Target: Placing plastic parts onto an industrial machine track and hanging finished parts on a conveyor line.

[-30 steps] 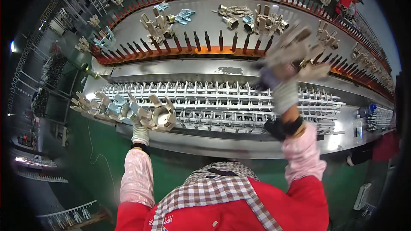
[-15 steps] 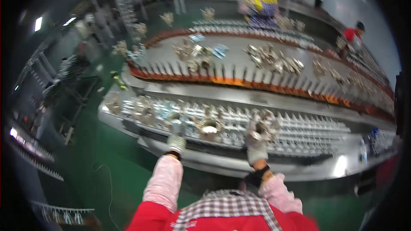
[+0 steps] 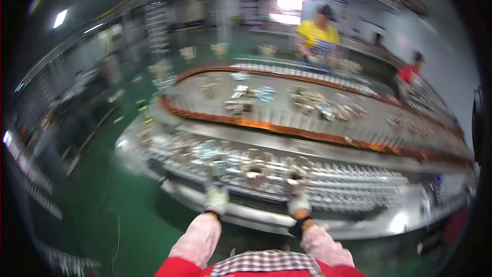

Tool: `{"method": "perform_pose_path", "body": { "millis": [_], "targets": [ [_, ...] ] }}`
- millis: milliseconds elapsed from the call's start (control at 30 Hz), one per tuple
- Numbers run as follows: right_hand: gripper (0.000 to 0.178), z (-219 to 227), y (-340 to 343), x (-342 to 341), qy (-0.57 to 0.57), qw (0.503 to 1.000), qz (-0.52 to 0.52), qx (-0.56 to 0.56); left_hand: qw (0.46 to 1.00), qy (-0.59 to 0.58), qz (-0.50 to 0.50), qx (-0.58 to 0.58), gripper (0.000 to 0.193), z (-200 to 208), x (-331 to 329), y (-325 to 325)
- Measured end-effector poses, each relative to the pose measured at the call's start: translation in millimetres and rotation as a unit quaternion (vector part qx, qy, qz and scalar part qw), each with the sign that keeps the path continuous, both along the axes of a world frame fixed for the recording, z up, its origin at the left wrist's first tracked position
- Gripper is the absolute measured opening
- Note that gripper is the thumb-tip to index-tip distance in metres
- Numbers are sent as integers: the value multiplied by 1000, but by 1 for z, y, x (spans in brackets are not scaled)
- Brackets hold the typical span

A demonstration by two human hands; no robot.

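My left hand (image 3: 216, 199), in a pale glove, reaches to the near edge of a long metal rack (image 3: 353, 187) of upright pegs. Just beyond its blurred fingers is a metal fitting with a bluish tint (image 3: 218, 167). My right hand (image 3: 299, 203), also gloved, is closed on a shiny metal fitting (image 3: 295, 177) with a round opening, held low over the pegs. Between the hands sits another shiny round-mouthed fitting (image 3: 254, 175). Motion blur smears the left fingers, so their grip cannot be made out.
Beyond the rack runs a metal table (image 3: 205, 90) with an orange-brown bristled rim (image 3: 266, 124). Piles of metal fittings (image 3: 307, 98) and pale blue pieces (image 3: 266, 94) lie on it. Across it stands a person in yellow (image 3: 319, 38); another in red (image 3: 409, 74) is at far right.
The view has tilted up, so the scene sits lower. My right hand and its fitting have moved left, closer to the middle fitting. My left hand has drawn back slightly toward me.
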State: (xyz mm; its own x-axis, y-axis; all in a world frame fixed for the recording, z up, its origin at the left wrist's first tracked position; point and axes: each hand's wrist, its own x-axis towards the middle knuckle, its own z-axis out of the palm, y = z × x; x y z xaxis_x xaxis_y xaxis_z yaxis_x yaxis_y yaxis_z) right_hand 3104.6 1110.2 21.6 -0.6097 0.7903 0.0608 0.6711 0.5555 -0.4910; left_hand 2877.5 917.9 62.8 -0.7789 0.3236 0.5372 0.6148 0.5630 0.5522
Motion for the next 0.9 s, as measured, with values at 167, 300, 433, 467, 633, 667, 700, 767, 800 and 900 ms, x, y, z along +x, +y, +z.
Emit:
{"method": "perform_pose_path", "body": {
  "millis": [167,300,433,467,633,667,700,767,800,900],
  "targets": [
    [27,14,12,4,57,988,-18,-145,905,-251,-319,128,38,-14,97,30],
    [41,37,15,30,168,964,137,-151,909,-116,-394,69,40,-10,147,75],
    [42,72,74,107,198,858,366,-301,937,-118,-308,111,41,-23,169,107],
    [42,80,100,129,216,893,345,-193,934,-126,-310,127,40,-33,175,116],
    [33,98,301,239,452,817,-4,-357,878,-371,-233,192,35,-71,186,160],
    [36,94,338,271,347,930,-48,-112,917,-315,-208,129,34,-72,189,168],
    [39,91,376,294,349,929,-114,-35,958,-220,-182,26,35,-69,196,171],
    [46,83,448,327,330,901,-268,-86,982,-79,-148,-84,38,-61,213,174],
    [54,75,476,341,386,893,-218,-82,977,-109,-137,-124,38,-57,224,178],
    [61,54,545,346,286,906,-293,-110,971,-147,-128,-138,40,-51,242,186]
  ]
}}
